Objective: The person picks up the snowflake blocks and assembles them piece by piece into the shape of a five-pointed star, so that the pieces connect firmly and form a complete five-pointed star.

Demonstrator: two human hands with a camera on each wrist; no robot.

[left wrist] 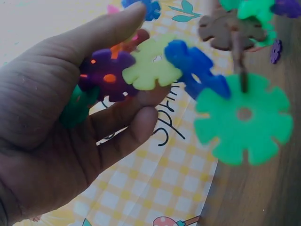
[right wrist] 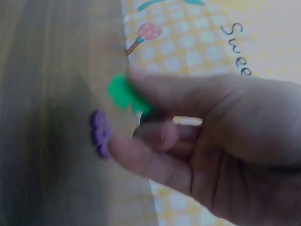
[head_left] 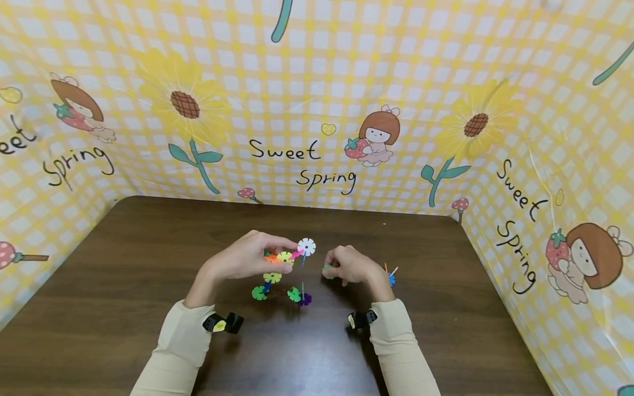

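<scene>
My left hand (head_left: 247, 256) holds a joined chain of slotted plastic snowflake discs between thumb and fingers. In the head view its white disc (head_left: 306, 247) is by the fingertips, with a green disc (head_left: 259, 292) hanging lower. The left wrist view shows a purple disc (left wrist: 101, 75), a yellow disc (left wrist: 150, 70), a blue disc (left wrist: 195, 70), a brown disc (left wrist: 218, 33) and a large green disc (left wrist: 249, 141) linked together. To the right, my right hand (head_left: 349, 264) pinches a loose green disc (right wrist: 122, 92), partly hidden by the thumb.
A single purple disc (right wrist: 100, 134) lies on the table near my right fingers. Beyond my right wrist is a small group of discs, a blue disc (head_left: 392, 279) among them. Patterned yellow checked cloth (head_left: 277, 99) walls the dark wooden table (head_left: 124, 324) at the back and sides.
</scene>
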